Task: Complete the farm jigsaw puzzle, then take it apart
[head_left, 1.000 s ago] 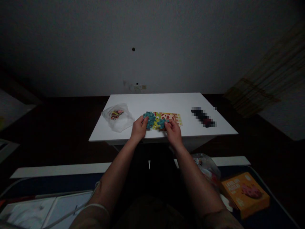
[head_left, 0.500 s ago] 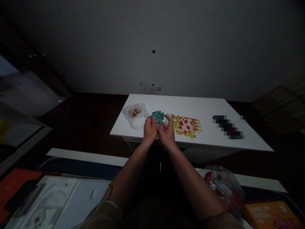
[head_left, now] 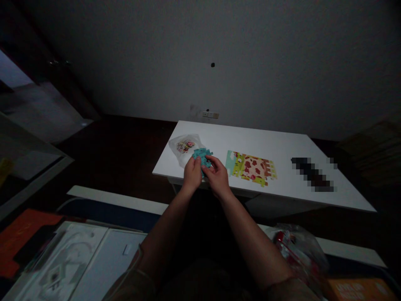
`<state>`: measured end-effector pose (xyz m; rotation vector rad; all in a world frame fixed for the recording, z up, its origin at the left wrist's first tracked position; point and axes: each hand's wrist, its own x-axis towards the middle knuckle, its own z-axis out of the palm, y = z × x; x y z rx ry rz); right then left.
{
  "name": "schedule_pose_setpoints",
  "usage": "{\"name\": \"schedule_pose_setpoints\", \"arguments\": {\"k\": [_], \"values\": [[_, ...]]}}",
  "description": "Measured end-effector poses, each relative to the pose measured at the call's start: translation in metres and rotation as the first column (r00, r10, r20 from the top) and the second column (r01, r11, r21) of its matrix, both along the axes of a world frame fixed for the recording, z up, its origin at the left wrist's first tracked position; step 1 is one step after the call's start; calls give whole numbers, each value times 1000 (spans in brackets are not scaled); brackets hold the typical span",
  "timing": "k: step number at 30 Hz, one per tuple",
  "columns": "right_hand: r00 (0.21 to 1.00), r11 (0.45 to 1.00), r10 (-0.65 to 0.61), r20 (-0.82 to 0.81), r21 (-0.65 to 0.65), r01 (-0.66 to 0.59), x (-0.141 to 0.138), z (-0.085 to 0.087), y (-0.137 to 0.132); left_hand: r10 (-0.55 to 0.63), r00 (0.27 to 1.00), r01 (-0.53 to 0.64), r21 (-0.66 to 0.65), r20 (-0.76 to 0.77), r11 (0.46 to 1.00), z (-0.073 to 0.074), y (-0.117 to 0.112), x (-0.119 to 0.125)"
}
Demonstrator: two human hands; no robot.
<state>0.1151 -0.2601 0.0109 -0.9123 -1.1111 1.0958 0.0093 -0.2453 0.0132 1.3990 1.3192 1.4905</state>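
Observation:
Several teal jigsaw puzzle pieces (head_left: 202, 154) are bunched between my hands, above the near edge of the white table (head_left: 266, 140). My left hand (head_left: 192, 173) is closed on them from the left, thumb on top. On the right side, my right hand (head_left: 216, 173) grips the same pieces with thumb and fingers. Just right of my hands lies a partly joined puzzle (head_left: 253, 167) with a pink and brown blotched patch, green parts and a pale teal strip. Behind my left hand rests a clear plastic bag (head_left: 180, 152) with small colourful pieces inside.
A blurred-out dark object (head_left: 313, 174) lies on the table's right side. Near me are an open white box (head_left: 115, 255) on the left, and a plastic bag of red things (head_left: 297, 251) and an orange box (head_left: 360, 289) on the right.
The view has shifted, so the table sits further right. My hands have moved left relative to the puzzle, showing more of its teal strip, and the held pieces are turned differently.

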Motion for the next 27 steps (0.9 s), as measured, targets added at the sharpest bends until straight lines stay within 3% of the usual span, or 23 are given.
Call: {"name": "schedule_pose_setpoints", "arguments": {"k": [2,4,7,10,16,20,24,27], "values": [[999,999,22,-27,-43,-23,3,-1,-2,-30,986,29,-10,-164,1000,6,-11,-10],[997,994,39,-60,-97,-45,7,-3,-3,-49,920,49,-12,-388,999,13,-22,-23],[995,981,95,-33,-167,-99,11,-6,-1,200,786,-154,128,-585,980,24,-29,-43],[982,972,151,110,-200,-127,6,-7,10,359,699,-270,238,-618,933,27,-18,-58],[863,998,-28,504,59,-2,-17,0,48,221,833,-141,191,-508,971,23,9,-70],[755,994,-101,648,102,45,-41,11,81,139,931,-64,225,-336,972,20,10,-70],[741,997,-69,668,71,29,-63,25,102,120,944,-50,224,-307,973,22,10,-69],[702,992,-21,712,103,-75,-56,28,93,211,915,-112,286,-344,952,38,2,-66]]}}
